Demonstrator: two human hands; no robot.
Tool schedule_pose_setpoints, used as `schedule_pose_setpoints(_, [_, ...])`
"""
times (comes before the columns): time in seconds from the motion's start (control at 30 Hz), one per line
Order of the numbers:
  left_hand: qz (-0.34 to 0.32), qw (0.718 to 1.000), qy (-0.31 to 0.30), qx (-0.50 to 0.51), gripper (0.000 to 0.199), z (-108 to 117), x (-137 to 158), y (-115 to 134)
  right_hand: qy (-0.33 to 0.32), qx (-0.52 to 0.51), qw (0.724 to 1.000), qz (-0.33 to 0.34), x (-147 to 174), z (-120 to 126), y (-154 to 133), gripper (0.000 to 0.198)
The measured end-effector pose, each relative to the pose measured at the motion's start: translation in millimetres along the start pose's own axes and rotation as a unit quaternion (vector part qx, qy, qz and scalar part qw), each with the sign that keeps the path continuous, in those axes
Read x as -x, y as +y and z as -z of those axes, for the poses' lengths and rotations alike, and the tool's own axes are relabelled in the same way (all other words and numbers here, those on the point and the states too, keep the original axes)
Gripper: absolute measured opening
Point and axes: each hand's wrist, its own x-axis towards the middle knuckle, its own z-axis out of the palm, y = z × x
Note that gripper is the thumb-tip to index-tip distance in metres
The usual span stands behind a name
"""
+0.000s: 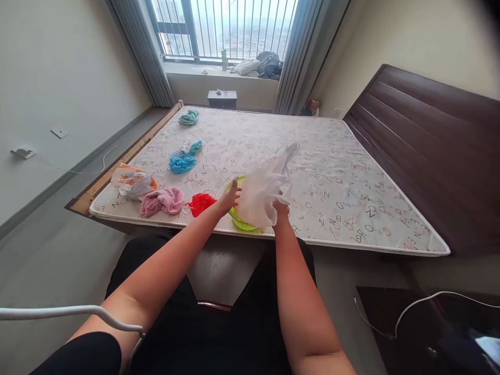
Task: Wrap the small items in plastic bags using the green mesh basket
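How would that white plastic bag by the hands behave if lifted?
The white plastic bag would probably feel light, since its film looks thin and see-through. It should be floppy: it shows loose folds near the right hand. It might catch on the green basket, which it partly hides.

Draws daylight from the metal-barred glass window (234,28), glaring there; dims toward the smooth grey floor (58,276); stretches at edges, blurs black top right.
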Motion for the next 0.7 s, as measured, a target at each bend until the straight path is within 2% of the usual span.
schedule_pose_setpoints(0.07, [-0.033, 0.999, 0.016, 0.011, 0.054, -3.3, 1.9, -5.8, 0.001, 0.099, 0.995, -0.029, 1.1, -3.8, 2.8, 0.066])
schedule_pose_setpoints(0.13, [-0.107, 0.993, 0.027, 0.033, 0.041, -3.5, 4.9, -4.8, -0.02, 0.2, 0.979, -0.036, 3.2, -4.1, 5.5, 0.071])
schedule_pose_setpoints(0.2, [-0.17, 0.984, 0.043, 0.026, 0.044, -4.5, 11.4, 0.9, -0.056, 0.259, 0.963, -0.041, 4.5, -2.5, 6.8, 0.074])
schedule_pose_setpoints(0.3, [-0.215, 0.976, 0.014, -0.043, 0.068, -14.7, 28.4, 12.3, -0.098, 0.293, 0.951, -0.036, 4.3, -1.3, 5.3, 0.069])
schedule_pose_setpoints(0.4, [-0.225, 0.964, -0.029, -0.141, 0.091, -32.5, 43.5, 22.7, -0.126, 0.303, 0.944, -0.028, 4.2, -4.6, 1.5, 0.066])
schedule_pose_setpoints(0.47, [-0.212, 0.949, -0.022, -0.233, 0.092, -39.9, 46.6, 28.8, -0.148, 0.308, 0.939, -0.037, 5.1, -7.6, -1.2, 0.066])
schedule_pose_setpoints(0.53, [-0.194, 0.918, -0.007, -0.345, 0.073, -39.1, 44.3, 34.6, -0.15, 0.293, 0.942, -0.056, 6.4, -8.3, -4.4, 0.067])
schedule_pose_setpoints(0.6, [-0.183, 0.884, 0.002, -0.431, 0.049, -31.6, 40.2, 40.1, -0.118, 0.238, 0.962, -0.062, 7.5, -5.7, -9.0, 0.075])
schedule_pose_setpoints(0.7, [-0.182, 0.862, 0.005, -0.474, 0.039, -18.3, 38.5, 46.7, -0.013, 0.114, 0.993, 0.025, 7.8, 1.2, -18.6, 0.086])
